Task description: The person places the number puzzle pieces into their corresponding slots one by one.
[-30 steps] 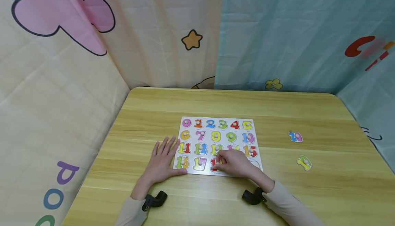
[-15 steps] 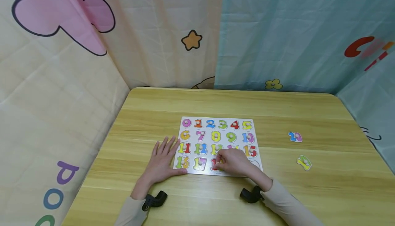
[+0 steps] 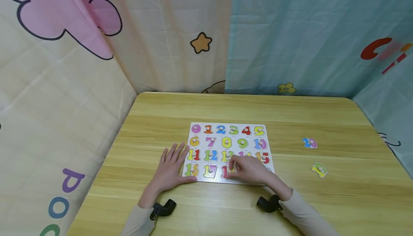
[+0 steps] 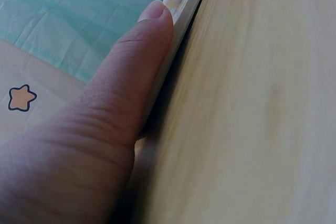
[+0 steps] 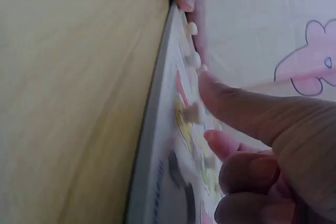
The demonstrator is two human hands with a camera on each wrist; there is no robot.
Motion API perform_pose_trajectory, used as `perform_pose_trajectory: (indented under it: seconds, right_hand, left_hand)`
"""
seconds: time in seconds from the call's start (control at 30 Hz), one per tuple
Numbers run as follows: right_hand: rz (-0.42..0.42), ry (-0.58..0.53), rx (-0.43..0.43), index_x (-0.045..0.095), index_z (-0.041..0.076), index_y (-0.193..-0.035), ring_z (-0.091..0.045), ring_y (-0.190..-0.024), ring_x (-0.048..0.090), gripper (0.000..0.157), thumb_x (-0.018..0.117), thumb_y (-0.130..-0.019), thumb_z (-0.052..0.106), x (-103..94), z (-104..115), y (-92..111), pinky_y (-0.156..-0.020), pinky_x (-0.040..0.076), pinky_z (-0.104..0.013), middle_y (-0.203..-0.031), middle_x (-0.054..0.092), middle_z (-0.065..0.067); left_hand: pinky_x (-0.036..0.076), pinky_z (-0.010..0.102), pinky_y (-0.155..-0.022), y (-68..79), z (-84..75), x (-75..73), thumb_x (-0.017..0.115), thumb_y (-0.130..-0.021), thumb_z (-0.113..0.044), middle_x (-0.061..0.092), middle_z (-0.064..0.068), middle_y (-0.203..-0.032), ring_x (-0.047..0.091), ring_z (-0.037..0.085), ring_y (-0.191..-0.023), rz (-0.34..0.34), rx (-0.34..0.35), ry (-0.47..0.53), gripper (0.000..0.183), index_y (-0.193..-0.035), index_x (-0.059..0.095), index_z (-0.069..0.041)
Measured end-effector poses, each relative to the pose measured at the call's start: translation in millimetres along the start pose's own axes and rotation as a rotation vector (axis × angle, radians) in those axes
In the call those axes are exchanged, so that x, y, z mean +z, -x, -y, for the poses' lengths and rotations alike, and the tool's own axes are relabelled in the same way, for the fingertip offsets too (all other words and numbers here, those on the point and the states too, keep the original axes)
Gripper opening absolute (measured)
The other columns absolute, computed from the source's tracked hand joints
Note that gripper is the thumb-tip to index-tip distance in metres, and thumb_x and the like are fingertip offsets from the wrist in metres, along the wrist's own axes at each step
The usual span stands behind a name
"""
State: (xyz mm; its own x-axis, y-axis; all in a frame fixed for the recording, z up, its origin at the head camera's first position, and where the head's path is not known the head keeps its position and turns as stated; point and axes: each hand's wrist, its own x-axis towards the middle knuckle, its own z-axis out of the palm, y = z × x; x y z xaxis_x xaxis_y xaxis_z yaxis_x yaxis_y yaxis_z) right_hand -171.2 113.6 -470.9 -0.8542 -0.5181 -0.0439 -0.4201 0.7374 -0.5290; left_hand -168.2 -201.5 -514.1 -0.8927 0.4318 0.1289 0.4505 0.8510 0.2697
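A white number puzzle board (image 3: 201, 169) lies on the table, filled with colourful number pieces that have small knobs. My left hand (image 3: 170, 169) rests at its left edge, fingers spread, with the thumb (image 4: 142, 45) along the front edge. Over the bottom row is my right hand (image 3: 250, 169), close above the 18 piece (image 3: 224, 172), which sits in its slot. In the right wrist view, the thumb and forefinger stand apart on either side of that piece's knob (image 5: 194, 113), with the other fingers curled. A bare cut-out (image 5: 181, 174) shows beside it, largely hidden in the head view.
To the right of the board, a 20 piece (image 3: 309, 143) and a 19 piece (image 3: 319, 170) lie loose on the wooden table (image 3: 355, 200). Printed curtains (image 3: 290, 32) hang behind and beside the table. Each wrist carries a black camera mount.
The right thumb and forefinger, earlier pinching the 18 piece's knob, have parted from it, and the hand has shifted slightly right. The left hand stays put. The head view has shifted a little.
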Motion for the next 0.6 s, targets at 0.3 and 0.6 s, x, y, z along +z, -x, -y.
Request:
perform_pose_trajectory:
  seconds: [0.3, 0.6]
  right_hand:
    - [-0.267, -0.139, 0.174, 0.059, 0.012, -0.089, -0.012, -0.045, 0.038, 0.022, 0.068, -0.089, 0.033, -57.1, -71, 26, -0.041, 0.025, -0.022, -0.055, 0.042, 0.004]
    - [-0.371, 0.035, 0.395, 0.056, -0.003, -0.106, -0.018, -0.051, 0.046, 0.039, 0.054, -0.097, 0.035, -108.2, -127, 74, -0.044, 0.035, -0.031, -0.068, 0.054, -0.005]
  left_hand:
    - [-0.001, 0.053, -0.111, -1.7, -2.0, -1.1, 0.051, -0.071, -0.082, 0.014, 0.01, -0.157, 0.003, 0.031, -0.143, 0.008, 0.005, 0.01, 0.111, -0.153, 0.018, -0.014]
    - [-0.003, 0.052, -0.111, 0.2, -2.7, -3.0, 0.052, -0.071, -0.082, 0.013, 0.01, -0.157, 0.003, 0.032, -0.142, 0.015, -0.003, 0.019, 0.111, -0.153, 0.019, -0.014]
